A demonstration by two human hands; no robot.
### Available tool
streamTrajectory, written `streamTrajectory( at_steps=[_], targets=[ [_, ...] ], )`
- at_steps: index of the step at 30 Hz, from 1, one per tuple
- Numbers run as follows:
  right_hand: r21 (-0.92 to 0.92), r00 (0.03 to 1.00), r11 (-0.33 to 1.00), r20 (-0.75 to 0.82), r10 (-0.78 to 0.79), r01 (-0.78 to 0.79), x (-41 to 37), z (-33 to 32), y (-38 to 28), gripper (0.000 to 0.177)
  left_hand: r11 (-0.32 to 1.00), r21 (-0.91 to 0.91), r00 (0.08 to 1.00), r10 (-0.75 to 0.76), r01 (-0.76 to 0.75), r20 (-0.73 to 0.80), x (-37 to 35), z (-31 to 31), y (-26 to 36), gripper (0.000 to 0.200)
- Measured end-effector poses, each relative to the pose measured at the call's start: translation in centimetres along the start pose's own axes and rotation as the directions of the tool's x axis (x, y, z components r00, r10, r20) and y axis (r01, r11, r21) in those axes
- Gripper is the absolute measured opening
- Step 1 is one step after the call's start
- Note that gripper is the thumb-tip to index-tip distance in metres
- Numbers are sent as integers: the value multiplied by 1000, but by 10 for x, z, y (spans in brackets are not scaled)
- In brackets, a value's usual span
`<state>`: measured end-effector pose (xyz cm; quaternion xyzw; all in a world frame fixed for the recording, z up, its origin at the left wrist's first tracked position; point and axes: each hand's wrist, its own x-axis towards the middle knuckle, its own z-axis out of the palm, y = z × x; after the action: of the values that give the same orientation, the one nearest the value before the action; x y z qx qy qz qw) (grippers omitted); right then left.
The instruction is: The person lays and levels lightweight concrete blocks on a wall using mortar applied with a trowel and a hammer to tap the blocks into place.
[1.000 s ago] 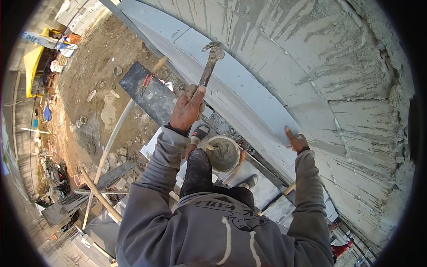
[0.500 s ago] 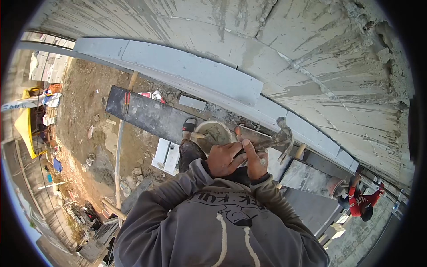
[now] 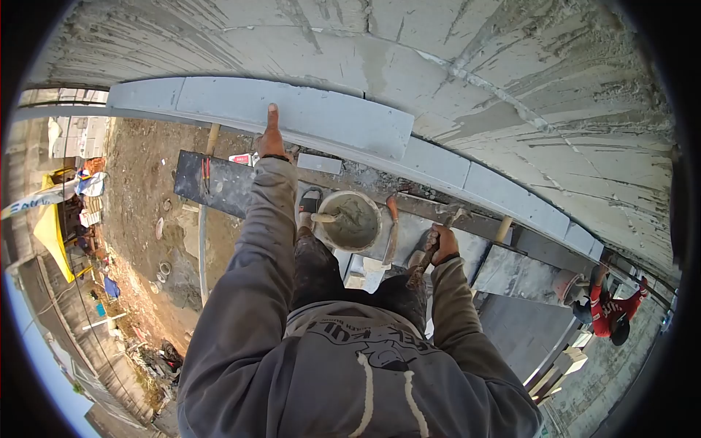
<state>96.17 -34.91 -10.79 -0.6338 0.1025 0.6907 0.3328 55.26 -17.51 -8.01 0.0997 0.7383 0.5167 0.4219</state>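
My left hand point(image 3: 272, 137) reaches out to the pale grey block point(image 3: 328, 113) laid on top of the wall's lower course. One digit is stretched flat on the block's upper face; the other fingers are mostly hidden. Lower right, my right hand point(image 3: 443, 245) is wrapped around a hammer point(image 3: 456, 217), its head showing beyond the fist. Between my arms stands a bucket point(image 3: 379, 232) of wet grey mortar point(image 3: 355, 213), with a tool's wooden handle point(image 3: 323, 217) sticking out over the rim. Beside it lies a long-bladed tool point(image 3: 392, 237) with a reddish-brown handle.
I stand on scaffold planks point(image 3: 226, 191) along the wall point(image 3: 504, 66); bare ground point(image 3: 157, 212) lies far below on the left. Red-handled tools point(image 3: 205, 175) and a loose block point(image 3: 319, 163) lie nearby. Another person in red point(image 3: 610, 314) is at the right.
My hands have moved apart. The left has gone up and left onto the block; the right has taken the hammer lower, head away from me. The bucket shows more fully.
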Motion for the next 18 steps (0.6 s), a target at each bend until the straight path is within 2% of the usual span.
streamTrajectory(
  at_steps=[1,2,3,4,5,6,7,8,9,10,11,12,13,14,16,18],
  targets=[
    [10,1000,1000,-4,5,-5,-3,10,-2,11,994,25,994,103,-104,41,-1,2,6,105],
    [-39,998,999,56,5,-2,-8,20,-7,10,981,148,986,138,-123,-97,-6,7,12,100],
    [-70,995,997,99,-12,19,-11,26,-12,10,999,43,999,30,-31,37,-10,6,21,93],
    [-92,993,995,112,-22,32,-10,33,-12,14,995,-42,971,-83,95,222,-5,5,25,86],
    [-156,996,987,88,-17,30,-16,40,-15,17,983,27,980,-182,180,79,9,1,17,78],
    [-235,996,970,72,-49,65,-11,43,-12,18,980,-8,957,-191,198,220,24,-5,9,92],
    [-193,998,981,56,-23,34,-3,44,-7,20,977,-82,942,-164,196,292,35,-8,0,99],
    [-272,1000,962,5,12,-11,-13,51,-11,18,982,-74,947,-149,177,284,34,-7,1,102],
    [-362,985,924,-66,-157,123,-1,51,0,18,983,-51,958,-157,174,239,38,-9,-1,100],
    [-502,973,852,-80,-218,150,19,47,14,18,985,1,953,-168,173,251,41,-11,1,97],
    [-551,940,770,284,-192,323,51,28,37,12,982,-43,978,-178,184,108,42,-9,0,82],
    [-365,995,926,2,-104,97,9,44,24,19,985,-39,978,-164,170,131,29,-4,7,84],
    [-361,993,926,0,-116,108,6,39,29,19,988,-35,980,-144,150,140,18,-6,13,85],
    [-343,998,937,4,-65,63,4,36,39,19,989,-36,979,-136,143,149,21,-9,12,85],
    [-317,1000,948,11,-27,29,3,25,51,22,981,-16,971,-188,192,148,29,-9,9,87],
    [-313,973,950,223,60,13,3,10,58,25,984,-16,975,-176,180,134,29,-8,7,88]
  ],
)
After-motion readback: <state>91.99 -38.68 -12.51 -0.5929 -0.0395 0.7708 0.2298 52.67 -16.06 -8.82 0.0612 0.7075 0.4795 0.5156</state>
